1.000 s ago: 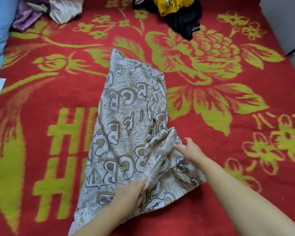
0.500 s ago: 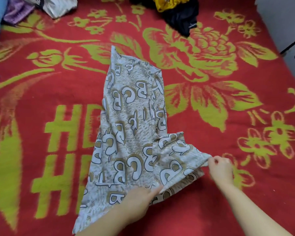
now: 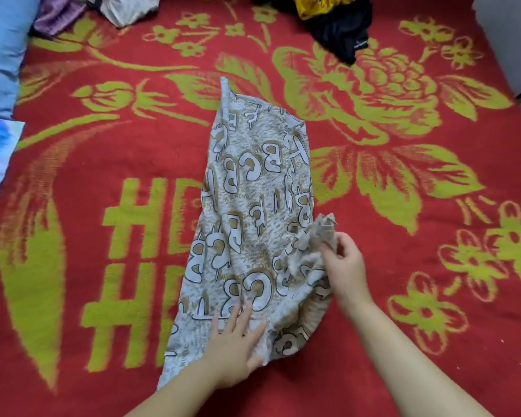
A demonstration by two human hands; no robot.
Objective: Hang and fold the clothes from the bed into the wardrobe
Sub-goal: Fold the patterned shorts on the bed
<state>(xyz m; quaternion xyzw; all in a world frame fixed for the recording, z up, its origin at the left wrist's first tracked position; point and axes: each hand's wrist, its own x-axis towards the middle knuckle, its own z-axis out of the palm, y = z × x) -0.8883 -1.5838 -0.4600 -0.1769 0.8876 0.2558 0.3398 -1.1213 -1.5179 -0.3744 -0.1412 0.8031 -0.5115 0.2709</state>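
A grey and tan garment printed with large white letters (image 3: pixel 253 212) lies lengthwise on the red bed cover with yellow-green flowers (image 3: pixel 403 182). My left hand (image 3: pixel 235 344) presses flat with straight fingers on the garment's near end. My right hand (image 3: pixel 343 263) pinches a bunched flap of the same garment at its right edge and holds it lifted over the cloth.
A yellow and black pile of clothes (image 3: pixel 334 19) lies at the far edge of the bed, a white and purple heap (image 3: pixel 103 10) at the far left. A blue pillow (image 3: pixel 3 49) sits on the left. A grey surface (image 3: pixel 515 40) rises at the right.
My right hand pulled the flap out to the right, then brought it back up and inward, bunching it. My left hand stayed pressing on the near end.
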